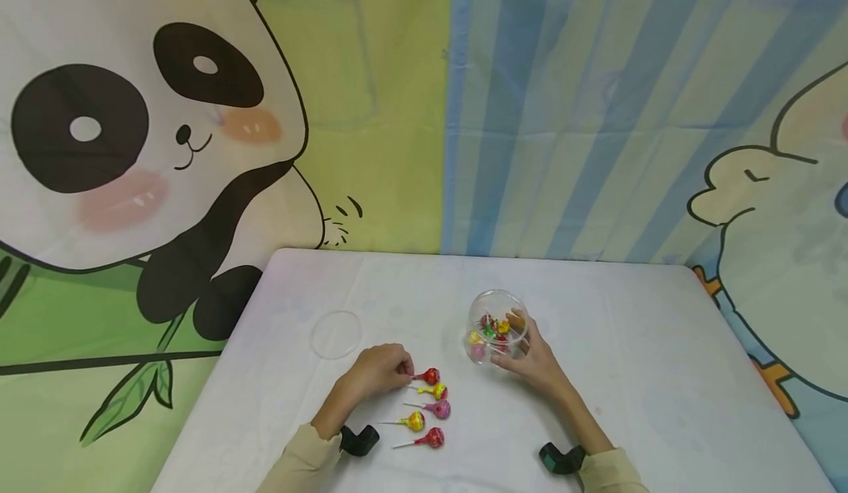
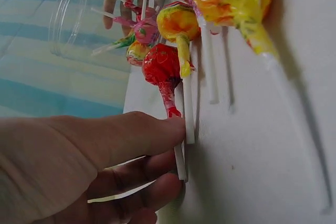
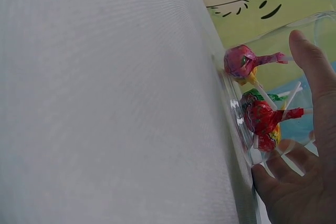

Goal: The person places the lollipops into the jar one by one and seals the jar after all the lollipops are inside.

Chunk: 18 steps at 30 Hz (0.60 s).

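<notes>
Left hand (image 1: 380,369) pinches a red-wrapped round lollipop (image 1: 432,376) by its stick (image 2: 180,166), sideways, head pointing right toward an upright clear plastic jar (image 1: 475,316); right hand (image 1: 538,360)'s curled round that, loads of white tabletop (image 1: 662,375) before the right edge (image 1: 750,366).

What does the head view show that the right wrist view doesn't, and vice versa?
Only head: the left hand, the clear round lid, and the yellow lollipops and pink lollipop lying outside the jar.
Only right wrist: distinct white sticks on the jar's lollipops.
Both: the right hand gripping the jar, a red lollipop outside it, the white table and the cartoon backdrop.
</notes>
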Motion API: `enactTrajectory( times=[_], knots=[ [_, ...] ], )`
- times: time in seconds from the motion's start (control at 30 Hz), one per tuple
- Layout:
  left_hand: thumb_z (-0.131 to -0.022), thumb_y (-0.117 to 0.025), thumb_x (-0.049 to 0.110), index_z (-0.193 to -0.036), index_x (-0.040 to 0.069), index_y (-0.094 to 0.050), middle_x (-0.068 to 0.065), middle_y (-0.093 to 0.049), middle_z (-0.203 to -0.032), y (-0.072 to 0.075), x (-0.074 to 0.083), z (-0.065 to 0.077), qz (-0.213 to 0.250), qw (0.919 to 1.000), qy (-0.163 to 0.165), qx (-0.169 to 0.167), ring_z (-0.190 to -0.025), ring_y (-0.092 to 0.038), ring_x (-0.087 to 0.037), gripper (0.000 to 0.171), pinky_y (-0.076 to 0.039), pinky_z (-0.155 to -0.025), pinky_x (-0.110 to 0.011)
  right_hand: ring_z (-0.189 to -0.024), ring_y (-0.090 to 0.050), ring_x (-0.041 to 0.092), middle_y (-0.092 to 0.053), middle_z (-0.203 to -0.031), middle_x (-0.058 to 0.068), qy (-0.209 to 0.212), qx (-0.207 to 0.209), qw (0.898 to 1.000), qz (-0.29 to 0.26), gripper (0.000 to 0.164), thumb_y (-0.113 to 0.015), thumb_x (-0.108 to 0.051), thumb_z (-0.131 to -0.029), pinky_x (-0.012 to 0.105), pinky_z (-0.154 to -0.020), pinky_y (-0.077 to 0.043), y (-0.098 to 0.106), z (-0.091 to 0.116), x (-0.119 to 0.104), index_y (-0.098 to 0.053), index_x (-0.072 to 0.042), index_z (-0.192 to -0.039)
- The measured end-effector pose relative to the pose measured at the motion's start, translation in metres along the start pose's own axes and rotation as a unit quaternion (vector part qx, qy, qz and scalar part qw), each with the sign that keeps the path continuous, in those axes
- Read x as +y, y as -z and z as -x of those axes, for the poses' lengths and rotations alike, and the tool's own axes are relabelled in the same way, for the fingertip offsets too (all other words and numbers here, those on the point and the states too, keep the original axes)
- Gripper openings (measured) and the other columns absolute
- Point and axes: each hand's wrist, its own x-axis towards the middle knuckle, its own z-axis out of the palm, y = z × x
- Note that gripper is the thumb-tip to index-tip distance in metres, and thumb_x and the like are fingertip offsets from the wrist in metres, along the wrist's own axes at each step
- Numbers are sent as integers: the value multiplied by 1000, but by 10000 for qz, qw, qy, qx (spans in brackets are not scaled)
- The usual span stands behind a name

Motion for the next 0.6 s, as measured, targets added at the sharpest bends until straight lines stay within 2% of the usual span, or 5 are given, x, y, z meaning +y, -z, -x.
enactTrajectory(
  times=[0.13,0.3,0.47,0.6],
  knots=[
    [-86,-72,18,-84,16,-69,8,-59,-76,2,1,-3,152,9999,28,-21,-68,-48,-6,4,-40,-61,-22,-143,-33,39,-37,-153,16,40,-13,10000,20,100,-82,-29,-77,59,-111,-31,0,-1,2,-18,-13,-152],
    [-92,-66,21,-91,15,-69,5,-66,-86,2,-4,-5,732,9967,93,340,-78,-55,-7,7,-48,-70,-26,-142,-34,40,-39,-152,16,79,21,10000,8,100,-82,-30,-76,60,-110,-32,0,-1,1,-19,-12,-152],
    [-92,-67,16,-94,12,-71,2,-70,-88,8,-8,-8,1294,9869,-278,923,-79,-60,-7,7,-51,-72,-23,-143,-33,40,-38,-153,16,54,34,10000,3,100,-83,-30,-76,60,-110,-31,0,-1,0,-20,-12,-152],
    [-89,-69,15,-95,11,-72,2,-73,-88,17,-3,-10,1655,9735,-635,1444,-78,-64,-7,7,-52,-68,-19,-143,-32,40,-38,-153,16,48,15,10000,-29,100,-82,-29,-76,60,-111,-30,0,-1,1,-20,-12,-152]
  ],
)
